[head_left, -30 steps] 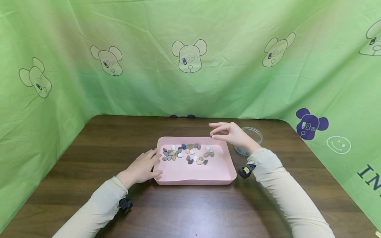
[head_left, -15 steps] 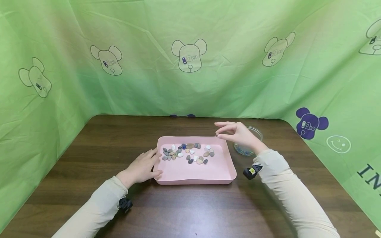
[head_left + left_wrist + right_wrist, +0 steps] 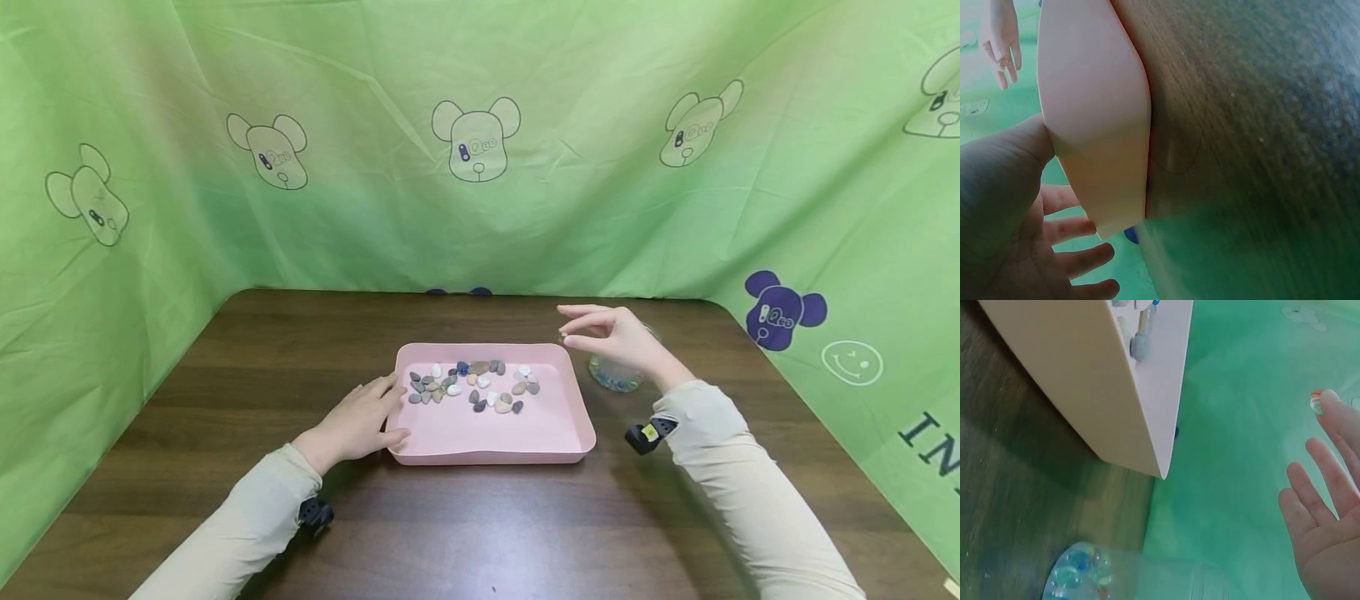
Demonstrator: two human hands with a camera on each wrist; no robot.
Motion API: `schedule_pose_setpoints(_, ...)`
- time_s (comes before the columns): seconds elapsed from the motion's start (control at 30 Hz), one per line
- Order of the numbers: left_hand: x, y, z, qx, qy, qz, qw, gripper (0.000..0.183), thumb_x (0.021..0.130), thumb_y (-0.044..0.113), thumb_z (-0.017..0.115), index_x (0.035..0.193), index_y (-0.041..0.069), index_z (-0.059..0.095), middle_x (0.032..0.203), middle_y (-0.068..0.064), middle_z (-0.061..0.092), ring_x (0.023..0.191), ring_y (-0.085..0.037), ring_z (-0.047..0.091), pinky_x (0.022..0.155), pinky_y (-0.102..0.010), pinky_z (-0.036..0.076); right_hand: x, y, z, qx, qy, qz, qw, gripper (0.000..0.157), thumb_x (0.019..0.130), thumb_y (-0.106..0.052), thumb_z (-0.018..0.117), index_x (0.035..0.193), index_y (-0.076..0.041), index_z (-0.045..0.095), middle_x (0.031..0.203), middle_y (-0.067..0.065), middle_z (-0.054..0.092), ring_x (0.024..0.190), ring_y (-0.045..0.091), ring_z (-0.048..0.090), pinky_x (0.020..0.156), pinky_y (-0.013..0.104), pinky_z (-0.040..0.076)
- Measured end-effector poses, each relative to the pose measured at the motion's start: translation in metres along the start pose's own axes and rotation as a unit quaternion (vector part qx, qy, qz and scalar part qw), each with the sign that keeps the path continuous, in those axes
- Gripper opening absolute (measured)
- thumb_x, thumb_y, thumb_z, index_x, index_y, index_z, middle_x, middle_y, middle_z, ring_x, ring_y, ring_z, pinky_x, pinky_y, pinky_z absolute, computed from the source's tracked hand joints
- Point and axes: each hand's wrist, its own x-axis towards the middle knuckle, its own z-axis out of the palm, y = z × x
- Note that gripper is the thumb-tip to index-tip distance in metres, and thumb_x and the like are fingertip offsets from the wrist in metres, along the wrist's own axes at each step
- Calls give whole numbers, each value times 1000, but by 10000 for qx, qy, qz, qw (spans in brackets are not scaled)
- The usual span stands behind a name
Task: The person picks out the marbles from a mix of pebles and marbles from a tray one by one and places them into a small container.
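My left hand (image 3: 356, 423) rests on the left side of a pink tray (image 3: 491, 442), fingers spread over its rim. In the left wrist view those fingers look fairly straight against the tray wall. Past the tray's far right corner, my right hand (image 3: 621, 340) is raised in the air. Between thumb and index finger it pinches a small marble (image 3: 1315, 401) with red and white stripes; the other fingers are held apart. Several pebbles (image 3: 504, 407), grey, white, tan and dark, lie in the tray in curved rows, with a blue marble (image 3: 463, 370) among them.
A clear jar (image 3: 617, 375) with several coloured marbles at its bottom stands right of the tray, partly behind my right hand. The brown wooden table (image 3: 480, 533) meets a green printed curtain (image 3: 360, 208) at the back and sides.
My right hand has drawn back to the right, away from above the tray's far right corner towards the jar, still pinching the marble. My left hand has not moved.
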Motion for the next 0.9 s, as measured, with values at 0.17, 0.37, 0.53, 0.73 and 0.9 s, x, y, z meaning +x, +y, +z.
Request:
schedule_pose_setpoints(0.17, 0, 0, -1, -46, -5, 14, 10000, 61, 85, 33, 63, 131, -5, 49, 143, -28, 38, 130, -41, 40, 104, -59, 34, -5, 5, -6, -198, 155, -14, 9997, 25, 84, -18, 69, 101, 1, 70, 134, 19, 53, 113, -14, 48, 93, 5, 39)
schedule_pose_setpoints(0.37, -1, 0, -1, -61, -6, 3, 10000, 61, 85, 33, 63, 131, -5, 48, 143, -28, 38, 131, -40, 40, 104, -59, 33, -12, 7, -12, -383, 380, 226, 9983, 25, 84, -22, 69, 101, -4, 71, 134, 16, 55, 110, -18, 48, 90, 5, 42)
schedule_pose_setpoints(0.53, 0, 0, -1, -62, 21, 8, 10000, 61, 85, 32, 63, 131, -5, 48, 143, -27, 38, 131, -38, 41, 104, -59, 34, -18, 12, -17, -252, 571, 263, 9977, 24, 84, -18, 69, 101, -1, 70, 134, 16, 54, 104, -18, 53, 86, 7, 45)
schedule_pose_setpoints(0.73, -1, 1, -1, -68, 28, 10, 10000, 61, 85, 32, 63, 130, -5, 48, 142, -28, 38, 130, -39, 41, 104, -59, 34, -25, 18, -23, -187, 653, 183, 9975, 26, 85, -15, 67, 104, 3, 68, 130, -1, 59, 102, -16, 55, 80, 8, 49)
schedule_pose_setpoints(0.9, -1, 1, -2, -67, 20, -9, 10000, 61, 85, 32, 63, 131, -5, 48, 143, -28, 38, 131, -39, 41, 104, -58, 34, -30, 23, -27, -315, 808, 265, 9959, 27, 85, -16, 67, 104, 2, 69, 130, 2, 59, 103, -19, 53, 83, 5, 46)
